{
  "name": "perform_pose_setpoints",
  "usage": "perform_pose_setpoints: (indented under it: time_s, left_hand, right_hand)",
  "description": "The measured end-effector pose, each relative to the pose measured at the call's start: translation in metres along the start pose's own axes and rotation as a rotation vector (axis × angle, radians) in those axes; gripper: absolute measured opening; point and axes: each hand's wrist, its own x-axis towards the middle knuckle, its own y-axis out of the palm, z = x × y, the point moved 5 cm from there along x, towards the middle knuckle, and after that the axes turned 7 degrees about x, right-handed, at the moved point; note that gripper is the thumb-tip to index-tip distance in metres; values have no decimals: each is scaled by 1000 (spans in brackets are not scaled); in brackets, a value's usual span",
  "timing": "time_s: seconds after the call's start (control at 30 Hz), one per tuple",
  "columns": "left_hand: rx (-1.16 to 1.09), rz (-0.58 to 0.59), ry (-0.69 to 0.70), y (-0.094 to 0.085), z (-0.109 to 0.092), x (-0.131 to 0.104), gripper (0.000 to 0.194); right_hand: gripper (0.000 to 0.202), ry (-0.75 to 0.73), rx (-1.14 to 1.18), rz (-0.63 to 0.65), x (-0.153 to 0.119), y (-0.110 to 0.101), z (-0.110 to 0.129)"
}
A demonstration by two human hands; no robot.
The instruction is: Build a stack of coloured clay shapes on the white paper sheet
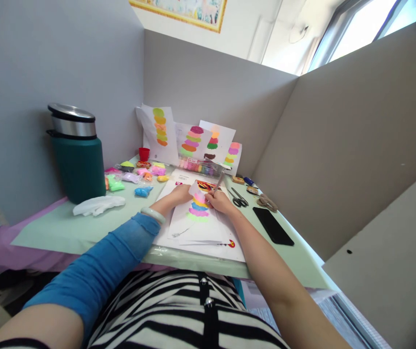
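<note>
A white sheet of paper (182, 220) lies in front of me, bearing stacked patches of pink, orange, blue, magenta and light green. My left hand (182, 193) is closed at its upper left edge, where a corner curls up; the fingertips are partly hidden. My right hand (220, 200) grips a thin, pen-like stick (219, 181) that points up, its lower end over the coloured patches. Under the sheet lies larger white printed paper (235, 253). Black-handled scissors (240, 198) rest just right of my right hand.
On the left stand a teal flask (79, 167) and a crumpled white glove-like item (99, 205). Several bags of coloured clay (131, 177) lie behind my left hand. Painted sheets (160, 135) lean against the back partition (208, 82). A black phone-like slab (272, 226) lies right.
</note>
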Motion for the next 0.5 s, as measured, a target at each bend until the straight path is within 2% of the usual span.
perform_pose_setpoints:
  time_s: [0.5]
  left_hand:
    - [45, 16, -11, -2, -2, -2, 39]
  right_hand:
    - [27, -32, 9, -15, -1, 0, -1]
